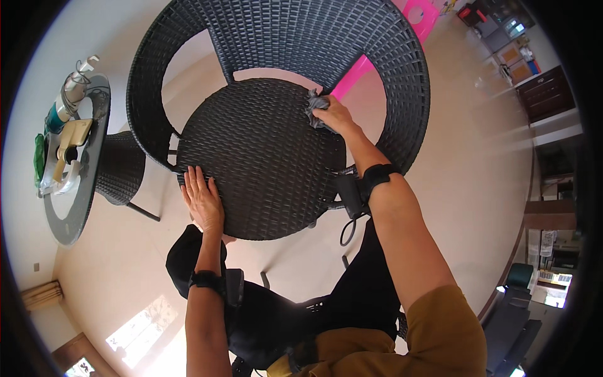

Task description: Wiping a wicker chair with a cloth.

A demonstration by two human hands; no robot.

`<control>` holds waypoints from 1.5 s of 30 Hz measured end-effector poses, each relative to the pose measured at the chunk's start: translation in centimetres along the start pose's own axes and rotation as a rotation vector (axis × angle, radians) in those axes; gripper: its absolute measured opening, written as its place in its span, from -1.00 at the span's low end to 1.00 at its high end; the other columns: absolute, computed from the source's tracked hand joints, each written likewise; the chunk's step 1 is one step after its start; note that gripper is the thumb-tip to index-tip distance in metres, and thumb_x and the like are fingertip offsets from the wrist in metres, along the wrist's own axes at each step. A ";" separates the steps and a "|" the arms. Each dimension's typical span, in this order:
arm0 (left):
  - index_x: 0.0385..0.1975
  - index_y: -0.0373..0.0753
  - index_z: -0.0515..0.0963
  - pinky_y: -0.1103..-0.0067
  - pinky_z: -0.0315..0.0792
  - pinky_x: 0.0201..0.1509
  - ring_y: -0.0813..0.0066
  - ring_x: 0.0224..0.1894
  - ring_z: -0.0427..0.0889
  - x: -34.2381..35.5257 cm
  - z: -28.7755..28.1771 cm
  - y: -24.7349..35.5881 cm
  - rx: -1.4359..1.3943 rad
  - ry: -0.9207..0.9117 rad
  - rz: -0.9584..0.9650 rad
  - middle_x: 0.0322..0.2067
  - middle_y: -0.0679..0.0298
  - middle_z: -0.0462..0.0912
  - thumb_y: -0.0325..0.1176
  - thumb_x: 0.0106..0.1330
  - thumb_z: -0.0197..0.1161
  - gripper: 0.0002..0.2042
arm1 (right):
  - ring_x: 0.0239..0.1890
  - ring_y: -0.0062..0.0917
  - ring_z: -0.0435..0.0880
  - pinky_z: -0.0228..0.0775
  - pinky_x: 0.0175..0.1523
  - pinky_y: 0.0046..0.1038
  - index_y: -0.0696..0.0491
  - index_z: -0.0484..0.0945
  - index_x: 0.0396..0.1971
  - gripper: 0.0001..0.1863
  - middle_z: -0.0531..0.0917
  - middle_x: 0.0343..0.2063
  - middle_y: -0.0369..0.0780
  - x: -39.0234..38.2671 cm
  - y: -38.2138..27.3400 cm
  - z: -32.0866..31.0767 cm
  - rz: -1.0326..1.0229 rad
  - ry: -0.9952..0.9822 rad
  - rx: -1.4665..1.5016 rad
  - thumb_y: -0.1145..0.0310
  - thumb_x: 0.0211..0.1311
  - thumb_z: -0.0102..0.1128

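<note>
In front of me stands a dark woven wicker armchair [260,169] with a round seat and a curved back. My right hand [335,115] grips a crumpled grey cloth [318,108] at the far right rim of the seat, where the back joins it. Flat on the seat's near left edge rests my left hand [204,200], its fingers stretched out and holding nothing. Black straps with small dark boxes circle both my forearms.
To the left, a round glass-topped table [66,226] with a wicker base carries a white and teal appliance [68,97], beige items and a green bag [39,157]. A bright pink plastic chair [422,17] stands behind the armchair. A dark cabinet [546,94] is far right.
</note>
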State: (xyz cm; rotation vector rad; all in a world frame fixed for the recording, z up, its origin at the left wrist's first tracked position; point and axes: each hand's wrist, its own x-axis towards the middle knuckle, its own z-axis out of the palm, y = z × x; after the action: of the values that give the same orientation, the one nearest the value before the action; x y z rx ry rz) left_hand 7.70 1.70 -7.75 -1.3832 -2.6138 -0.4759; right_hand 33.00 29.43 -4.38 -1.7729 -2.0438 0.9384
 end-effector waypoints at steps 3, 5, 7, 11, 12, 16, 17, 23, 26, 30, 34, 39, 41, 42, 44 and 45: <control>0.24 -0.23 0.26 0.37 -0.11 0.44 0.32 0.37 0.09 0.0 0.4 0.1 0.003 0.024 0.019 0.29 0.16 0.22 -0.18 0.45 -0.14 -0.57 | -0.06 -0.14 0.59 0.40 0.04 -0.29 0.03 0.29 0.13 -0.22 0.60 -0.13 0.00 -1.4 1.3 -0.4 -0.050 -0.003 -0.004 -0.02 -0.12 0.28; 0.23 -0.24 0.27 0.36 -0.09 0.43 0.32 0.37 0.11 0.0 0.3 0.2 -0.012 0.038 0.025 0.28 0.14 0.25 -0.19 0.44 -0.12 -0.57 | -0.02 -0.08 0.53 0.38 0.06 -0.22 0.01 0.21 0.18 -0.18 0.54 -0.08 0.06 -4.0 1.0 -0.1 0.083 0.036 -0.073 0.00 -0.09 0.29; 0.22 -0.24 0.28 0.35 -0.09 0.42 0.31 0.36 0.12 -0.2 0.4 -0.5 -0.003 0.053 0.019 0.27 0.14 0.25 -0.18 0.43 -0.12 -0.57 | 0.04 0.02 0.44 0.35 0.08 -0.12 -0.01 0.12 0.23 -0.15 0.44 0.00 0.07 -7.4 -0.3 1.2 0.145 0.012 -0.260 0.06 -0.05 0.32; 0.20 -0.25 0.31 0.34 -0.06 0.41 0.31 0.35 0.14 0.0 1.1 -0.5 -0.004 0.095 0.033 0.26 0.13 0.27 -0.18 0.42 -0.10 -0.58 | 0.07 0.02 0.32 0.24 0.11 -0.02 -0.06 0.13 0.23 -0.16 0.32 0.03 0.10 -12.3 -1.3 2.8 0.073 0.116 -0.472 0.17 -0.06 0.39; 0.18 -0.25 0.32 0.35 -0.06 0.41 0.32 0.34 0.16 0.0 1.2 -0.2 -0.013 0.095 0.030 0.26 0.14 0.28 -0.18 0.42 -0.09 -0.58 | 0.07 0.02 0.32 0.24 0.11 -0.02 -0.06 0.13 0.23 -0.16 0.32 0.03 0.10 -13.2 -1.2 2.9 0.082 0.124 -0.478 0.17 -0.06 0.39; 0.18 -0.24 0.33 0.36 -0.04 0.41 0.31 0.33 0.19 0.0 1.2 -0.4 0.022 0.122 0.038 0.25 0.16 0.30 -0.19 0.41 -0.09 -0.59 | 0.06 -0.03 0.31 0.22 0.08 -0.08 0.00 0.21 0.19 -0.16 0.30 0.05 0.10 -17.4 -2.8 5.4 -0.169 0.069 -0.436 0.32 -0.19 0.43; 0.18 -0.24 0.33 0.36 -0.04 0.41 0.31 0.33 0.19 -0.2 1.3 -0.7 0.025 0.114 0.040 0.25 0.16 0.30 -0.19 0.41 -0.09 -0.59 | 0.09 0.00 0.28 0.21 0.11 -0.08 0.01 0.20 0.19 -0.15 0.27 0.10 0.14 -19.0 -3.6 6.9 -0.214 0.051 -0.422 0.32 -0.18 0.42; 0.18 -0.22 0.34 0.35 -0.01 0.40 0.31 0.32 0.21 0.3 1.5 -0.3 0.030 0.124 0.049 0.25 0.19 0.31 -0.19 0.40 -0.06 -0.59 | 0.22 0.04 0.19 0.12 0.19 -0.04 0.00 0.27 0.18 -0.26 0.22 0.17 0.17 -27.7 -8.4 12.8 -0.596 -0.096 -0.176 0.40 -0.10 0.34; 0.18 -0.23 0.34 0.34 -0.01 0.39 0.31 0.32 0.21 0.2 1.4 -0.2 0.021 0.124 0.053 0.25 0.19 0.31 -0.19 0.40 -0.06 -0.59 | 0.19 -0.11 0.26 0.14 0.15 -0.06 -0.04 0.31 0.17 -0.37 0.28 0.18 0.05 -28.3 -7.7 13.4 -0.702 -0.002 -0.269 0.45 0.00 0.21; 0.18 -0.23 0.34 0.34 -0.01 0.40 0.31 0.33 0.20 -0.2 1.2 -0.5 0.017 0.122 0.045 0.25 0.18 0.30 -0.19 0.40 -0.07 -0.59 | 0.06 -0.38 0.37 0.17 -0.03 -0.22 -0.17 0.41 0.12 -0.44 0.43 0.12 -0.25 -25.9 -3.1 7.9 -0.808 -0.171 -0.281 0.43 0.03 0.16; 0.18 -0.23 0.33 0.34 -0.04 0.41 0.30 0.33 0.18 -0.2 1.0 -0.6 -0.011 0.114 0.031 0.25 0.16 0.29 -0.19 0.40 -0.07 -0.58 | -0.08 -0.47 0.41 0.18 -0.05 -0.29 -0.15 0.57 -0.17 -0.71 0.53 -0.07 -0.34 -23.0 1.6 1.0 -0.837 -0.025 -0.557 0.33 0.05 0.10; 0.19 -0.24 0.32 0.34 -0.08 0.42 0.29 0.34 0.16 -0.2 1.1 -0.7 -0.058 0.093 0.031 0.25 0.13 0.28 -0.18 0.41 -0.09 -0.58 | -0.05 -0.51 0.41 0.17 -0.01 -0.28 -0.12 0.64 -0.31 -0.79 0.60 -0.26 -0.38 -20.4 -1.2 -6.9 -0.597 -0.055 -1.124 0.36 0.02 0.10; 0.22 -0.23 0.28 0.34 -0.08 0.42 0.28 0.36 0.13 0.0 0.8 -0.6 -0.026 0.052 0.022 0.27 0.15 0.26 -0.17 0.44 -0.13 -0.57 | -0.01 -0.48 0.41 0.17 0.01 -0.28 -0.10 0.61 -0.24 -0.73 0.58 -0.20 -0.36 -18.4 -1.8 -12.1 -0.569 0.139 -1.162 0.37 -0.02 0.16; 0.22 -0.24 0.28 0.34 -0.08 0.42 0.27 0.36 0.13 0.0 0.7 -0.8 -0.020 0.063 0.022 0.27 0.15 0.26 -0.17 0.44 -0.14 -0.57 | -0.02 -0.44 0.41 0.17 0.02 -0.27 -0.05 0.58 -0.24 -0.71 0.56 -0.18 -0.33 -17.7 -2.4 -14.3 -0.569 0.199 -1.082 0.39 -0.07 0.18; 0.22 -0.24 0.28 0.34 -0.08 0.42 0.27 0.36 0.13 0.2 0.9 -0.4 -0.020 0.068 0.018 0.27 0.14 0.26 -0.16 0.44 -0.14 -0.57 | -0.03 -0.42 0.41 0.17 0.01 -0.26 -0.02 0.58 -0.25 -0.69 0.56 -0.19 -0.32 -16.3 -1.3 -16.7 -0.686 0.322 -1.079 0.41 -0.12 0.22; 0.20 -0.24 0.31 0.33 -0.08 0.42 0.27 0.35 0.15 0.2 0.9 -0.4 -0.032 0.091 0.028 0.25 0.12 0.29 -0.17 0.43 -0.12 -0.57 | -0.04 -0.40 0.41 0.17 0.01 -0.26 0.00 0.57 -0.27 -0.67 0.55 -0.20 -0.30 -15.9 -1.0 -17.0 -0.803 0.452 -1.063 0.43 -0.18 0.25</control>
State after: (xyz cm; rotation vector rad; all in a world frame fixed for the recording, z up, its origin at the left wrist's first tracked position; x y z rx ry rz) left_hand 7.27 1.95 -8.66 -1.3712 -2.5222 -0.5652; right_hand 45.65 19.10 12.28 -1.0269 -2.6891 -0.8303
